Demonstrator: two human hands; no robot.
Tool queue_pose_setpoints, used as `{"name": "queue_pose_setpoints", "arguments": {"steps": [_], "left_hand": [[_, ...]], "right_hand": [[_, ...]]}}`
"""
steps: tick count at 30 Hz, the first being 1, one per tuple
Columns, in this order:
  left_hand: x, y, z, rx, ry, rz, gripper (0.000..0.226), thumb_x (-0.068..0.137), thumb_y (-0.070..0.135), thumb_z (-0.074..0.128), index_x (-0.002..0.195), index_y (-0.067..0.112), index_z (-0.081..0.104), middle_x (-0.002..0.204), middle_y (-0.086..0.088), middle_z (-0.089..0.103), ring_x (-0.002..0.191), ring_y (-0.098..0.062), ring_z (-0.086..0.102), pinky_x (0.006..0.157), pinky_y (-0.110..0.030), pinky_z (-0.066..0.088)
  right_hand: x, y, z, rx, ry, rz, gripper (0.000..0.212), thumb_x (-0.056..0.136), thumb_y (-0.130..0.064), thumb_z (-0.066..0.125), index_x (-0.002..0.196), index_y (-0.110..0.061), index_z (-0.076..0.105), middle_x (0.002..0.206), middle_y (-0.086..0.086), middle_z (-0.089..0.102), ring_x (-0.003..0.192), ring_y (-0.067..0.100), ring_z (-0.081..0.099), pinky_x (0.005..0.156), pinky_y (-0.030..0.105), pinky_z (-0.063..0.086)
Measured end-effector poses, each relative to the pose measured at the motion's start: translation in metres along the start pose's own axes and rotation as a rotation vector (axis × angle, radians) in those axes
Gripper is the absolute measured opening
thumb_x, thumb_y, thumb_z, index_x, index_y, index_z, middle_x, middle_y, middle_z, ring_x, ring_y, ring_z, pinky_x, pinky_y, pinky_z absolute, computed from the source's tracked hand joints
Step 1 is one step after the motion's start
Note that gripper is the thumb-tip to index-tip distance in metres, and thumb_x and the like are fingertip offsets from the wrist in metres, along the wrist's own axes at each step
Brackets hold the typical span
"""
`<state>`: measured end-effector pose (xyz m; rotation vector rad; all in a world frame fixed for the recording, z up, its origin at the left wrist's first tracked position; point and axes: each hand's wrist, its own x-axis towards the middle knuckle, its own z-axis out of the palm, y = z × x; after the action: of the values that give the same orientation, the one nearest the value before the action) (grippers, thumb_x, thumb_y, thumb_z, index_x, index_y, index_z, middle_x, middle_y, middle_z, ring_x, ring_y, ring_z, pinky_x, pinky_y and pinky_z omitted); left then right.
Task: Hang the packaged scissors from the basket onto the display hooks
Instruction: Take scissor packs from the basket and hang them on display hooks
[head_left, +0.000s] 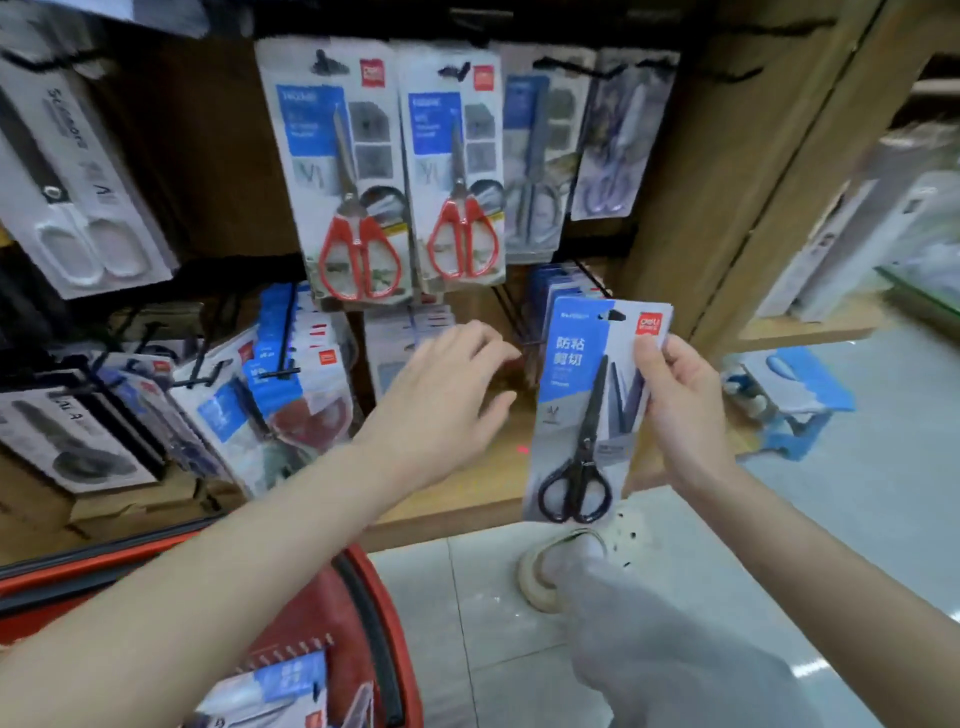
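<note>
My right hand (675, 410) pinches the right edge of a packaged pair of black scissors (587, 415), held upright in front of the lower hooks. My left hand (441, 400) reaches forward with fingers spread, holding nothing, close to a black display hook (524, 312) beside a row of blue-carded packs (558, 283). The red basket (363, 613) sits at the bottom left with more packaged scissors (275, 691) inside. Red-handled scissor packs (358, 171) hang on the upper hooks.
A wooden shelf post (727, 182) rises to the right of the display. Lower left hooks carry crowded blue and black packs (291, 374). A blue item (795, 395) lies on the tiled floor at the right. My shoe (561, 561) and knee are below the held pack.
</note>
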<state>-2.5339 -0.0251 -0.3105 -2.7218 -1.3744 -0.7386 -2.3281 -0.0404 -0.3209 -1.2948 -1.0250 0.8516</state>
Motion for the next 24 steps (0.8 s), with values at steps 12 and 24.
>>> {"name": "queue_pose_setpoints", "arguments": {"steps": [12,24], "left_hand": [[0.094,-0.040,0.090,0.114,-0.375,0.106,0.055,0.098,0.020,0.044,0.149,0.019,0.023,0.156,-0.002,0.024,0.146,-0.014,0.013,0.116,-0.028,0.014],[0.087,-0.053,0.114,-0.016,-0.245,0.143,0.061,0.089,0.016,0.060,0.144,0.009,0.034,0.147,-0.010,0.040,0.143,-0.022,0.025,0.110,-0.034,0.023]], "right_hand": [[0.122,0.118,-0.047,-0.450,0.086,0.190,0.025,0.100,-0.024,0.040,0.086,-0.006,0.051,0.082,0.008,0.057,0.073,0.018,0.052,0.063,0.029,0.036],[0.182,0.148,-0.027,-0.357,0.117,0.124,0.036,0.100,-0.017,0.043,0.064,-0.020,0.039,0.062,-0.007,0.038,0.056,0.005,0.034,0.052,0.021,0.027]]}}
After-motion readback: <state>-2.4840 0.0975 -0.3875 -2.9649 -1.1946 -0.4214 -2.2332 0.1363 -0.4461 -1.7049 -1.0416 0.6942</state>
